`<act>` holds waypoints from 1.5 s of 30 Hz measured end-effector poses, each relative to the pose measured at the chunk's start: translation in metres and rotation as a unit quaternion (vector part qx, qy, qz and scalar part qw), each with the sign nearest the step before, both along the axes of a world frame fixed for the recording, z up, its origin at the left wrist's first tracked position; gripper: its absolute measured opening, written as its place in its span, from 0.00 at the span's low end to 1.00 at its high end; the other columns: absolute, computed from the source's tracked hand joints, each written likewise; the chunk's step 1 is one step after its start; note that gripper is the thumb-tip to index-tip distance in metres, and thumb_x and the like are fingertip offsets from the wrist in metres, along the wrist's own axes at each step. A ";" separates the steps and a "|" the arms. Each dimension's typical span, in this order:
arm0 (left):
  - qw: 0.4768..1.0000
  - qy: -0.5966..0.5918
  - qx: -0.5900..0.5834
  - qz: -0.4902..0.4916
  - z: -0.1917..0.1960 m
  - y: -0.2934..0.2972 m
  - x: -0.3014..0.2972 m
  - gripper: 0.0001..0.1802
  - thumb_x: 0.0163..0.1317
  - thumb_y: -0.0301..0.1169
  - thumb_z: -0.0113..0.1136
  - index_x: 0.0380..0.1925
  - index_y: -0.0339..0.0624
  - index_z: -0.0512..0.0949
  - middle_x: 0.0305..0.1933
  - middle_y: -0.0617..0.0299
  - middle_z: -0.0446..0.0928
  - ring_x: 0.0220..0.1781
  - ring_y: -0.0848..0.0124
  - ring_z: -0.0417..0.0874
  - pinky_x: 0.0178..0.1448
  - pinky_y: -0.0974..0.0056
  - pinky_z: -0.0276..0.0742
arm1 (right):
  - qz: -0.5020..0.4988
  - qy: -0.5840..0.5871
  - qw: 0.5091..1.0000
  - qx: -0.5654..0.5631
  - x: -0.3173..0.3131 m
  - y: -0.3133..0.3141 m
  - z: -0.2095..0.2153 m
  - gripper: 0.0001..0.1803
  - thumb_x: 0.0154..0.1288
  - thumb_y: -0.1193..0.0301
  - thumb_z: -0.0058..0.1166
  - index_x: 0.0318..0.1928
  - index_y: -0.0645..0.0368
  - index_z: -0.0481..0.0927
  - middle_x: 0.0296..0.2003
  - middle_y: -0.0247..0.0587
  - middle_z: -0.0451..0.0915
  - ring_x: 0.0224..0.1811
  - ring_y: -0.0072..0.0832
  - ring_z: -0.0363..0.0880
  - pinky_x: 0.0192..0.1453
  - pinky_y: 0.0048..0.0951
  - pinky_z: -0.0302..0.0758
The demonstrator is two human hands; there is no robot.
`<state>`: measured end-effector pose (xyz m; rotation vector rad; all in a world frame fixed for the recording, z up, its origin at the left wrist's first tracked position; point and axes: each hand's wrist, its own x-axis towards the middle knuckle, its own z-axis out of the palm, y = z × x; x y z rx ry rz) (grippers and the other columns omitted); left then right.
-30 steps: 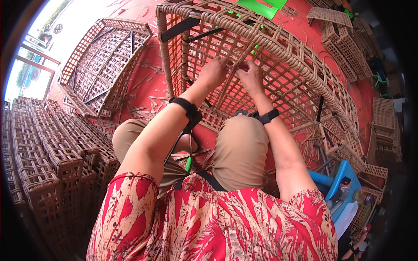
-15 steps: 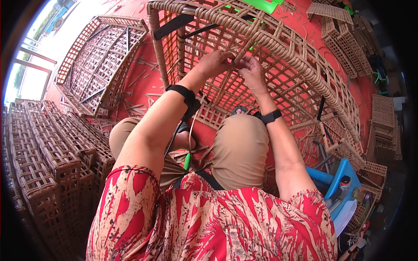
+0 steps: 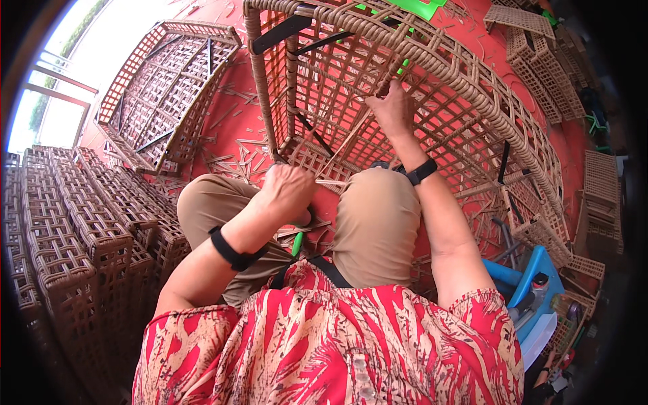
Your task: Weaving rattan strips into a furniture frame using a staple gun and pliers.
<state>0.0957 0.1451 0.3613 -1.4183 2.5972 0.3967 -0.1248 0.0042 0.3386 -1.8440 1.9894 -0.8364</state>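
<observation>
My right fingers [image 3: 390, 101] pinch a thin cane strip [image 3: 351, 138] at the far wicker frame [image 3: 439, 81], while my left hand [image 3: 287, 192], fisted near my lap, grips its near end, so the strip runs far-right to near-left.

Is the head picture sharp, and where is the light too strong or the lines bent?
Head view: mostly sharp; glare washes out the top-left floor; fisheye bends the stacked panels and the frame rim; corners black; hands evenly lit.
</observation>
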 end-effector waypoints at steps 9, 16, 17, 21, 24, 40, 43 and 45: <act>0.928 0.091 0.360 0.003 0.040 0.147 0.070 0.16 0.64 0.43 0.53 0.33 0.42 0.83 0.27 0.49 0.80 0.31 0.52 0.82 0.34 0.53 0.76 | 0.034 -0.036 0.997 -0.058 -0.016 -0.002 -0.012 0.12 0.50 0.71 0.61 0.35 0.61 0.78 0.28 0.47 0.82 0.32 0.41 0.82 0.38 0.39 0.76; 0.808 0.348 0.395 0.265 0.073 0.060 0.053 0.22 0.65 0.45 0.56 0.42 0.33 0.79 0.31 0.54 0.79 0.27 0.66 0.80 0.35 0.61 0.75 | 0.094 -0.059 0.990 -0.087 -0.033 -0.011 -0.030 0.11 0.52 0.74 0.60 0.36 0.64 0.77 0.28 0.45 0.82 0.30 0.31 0.82 0.37 0.32 0.76; 0.822 0.380 0.337 0.258 0.068 0.039 0.042 0.21 0.65 0.43 0.56 0.45 0.34 0.78 0.28 0.59 0.78 0.25 0.72 0.77 0.31 0.64 0.73 | 0.091 -0.054 0.993 -0.047 -0.036 -0.011 -0.025 0.11 0.52 0.74 0.60 0.37 0.64 0.77 0.28 0.45 0.82 0.30 0.32 0.82 0.37 0.32 0.76; 0.880 0.449 -0.022 0.152 -0.010 -0.070 -0.019 0.18 0.63 0.37 0.57 0.48 0.38 0.77 0.32 0.56 0.76 0.33 0.69 0.78 0.36 0.64 0.73 | 0.118 -0.077 0.989 -0.033 -0.045 -0.008 -0.021 0.13 0.52 0.75 0.60 0.40 0.63 0.78 0.29 0.46 0.82 0.32 0.34 0.82 0.37 0.34 0.76; 0.895 0.270 -0.336 0.117 -0.047 -0.130 -0.049 0.14 0.59 0.33 0.58 0.45 0.43 0.76 0.39 0.51 0.73 0.44 0.56 0.77 0.48 0.57 0.73 | 0.140 -0.083 0.984 -0.068 -0.024 -0.001 -0.013 0.11 0.51 0.78 0.57 0.38 0.65 0.77 0.32 0.54 0.80 0.37 0.47 0.80 0.41 0.39 0.74; 0.960 -0.016 -0.031 0.278 -0.146 -0.077 -0.007 0.19 0.52 0.34 0.62 0.46 0.48 0.79 0.49 0.55 0.73 0.54 0.59 0.76 0.53 0.51 0.68 | 0.134 -0.044 0.984 -0.109 -0.027 0.001 -0.016 0.09 0.53 0.79 0.54 0.37 0.64 0.76 0.35 0.53 0.79 0.40 0.51 0.77 0.43 0.43 0.73; 0.900 0.361 -0.144 0.197 -0.097 -0.106 -0.056 0.18 0.54 0.28 0.59 0.48 0.43 0.76 0.43 0.50 0.73 0.48 0.53 0.76 0.50 0.56 0.73 | 0.145 -0.054 0.977 -0.144 -0.031 -0.001 -0.020 0.09 0.53 0.80 0.53 0.37 0.65 0.76 0.34 0.51 0.77 0.40 0.50 0.76 0.43 0.43 0.72; 0.841 0.481 -0.155 0.191 -0.064 -0.129 -0.087 0.16 0.54 0.31 0.61 0.44 0.41 0.78 0.42 0.52 0.74 0.46 0.53 0.76 0.49 0.54 0.73 | 0.142 -0.047 0.980 -0.128 -0.028 0.002 -0.014 0.09 0.53 0.80 0.53 0.37 0.64 0.76 0.34 0.50 0.77 0.39 0.50 0.76 0.43 0.43 0.72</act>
